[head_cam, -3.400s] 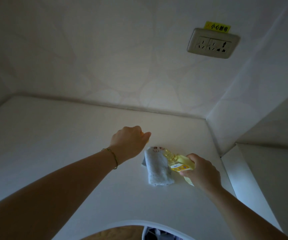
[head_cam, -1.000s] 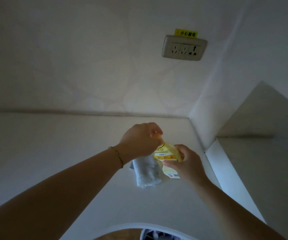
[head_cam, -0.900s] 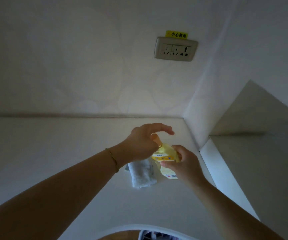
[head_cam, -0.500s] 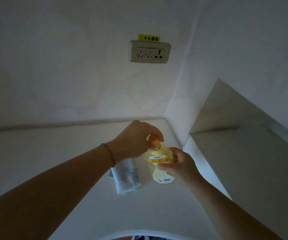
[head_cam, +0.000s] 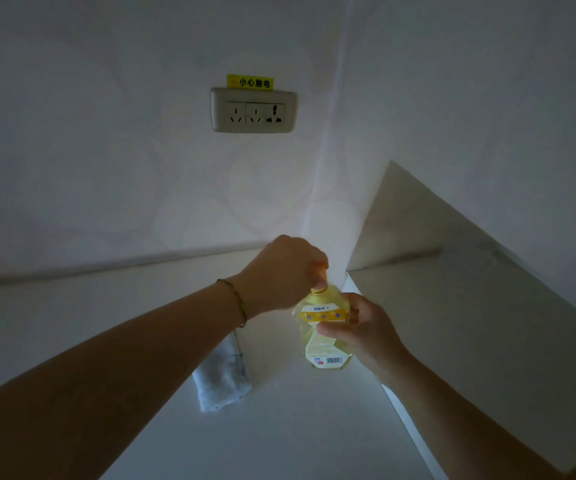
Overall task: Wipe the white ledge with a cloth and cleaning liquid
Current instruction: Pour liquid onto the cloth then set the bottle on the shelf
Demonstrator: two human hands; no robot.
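Cap (head_cam: 318, 290) of bottle (head_cam: 322, 317) betw. L fingers (head_cam: 315, 260)

L grip (head_cam: 281, 271) pinches cap (head_cam: 318, 290) | R grip (head_cam: 361, 329) holds yel btl (head_cam: 321, 318) upright | cloth (head_cam: 222, 384) on ledge (head_cam: 279, 431)

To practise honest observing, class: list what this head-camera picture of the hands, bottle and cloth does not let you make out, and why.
Head view: the cap is mostly covered by the grip of the left hand; tight or loosened, cannot tell.
Head view: the cloth has its far end hidden behind the left forearm.
Head view: label print on the bottle, in the right hand, is too small to read.
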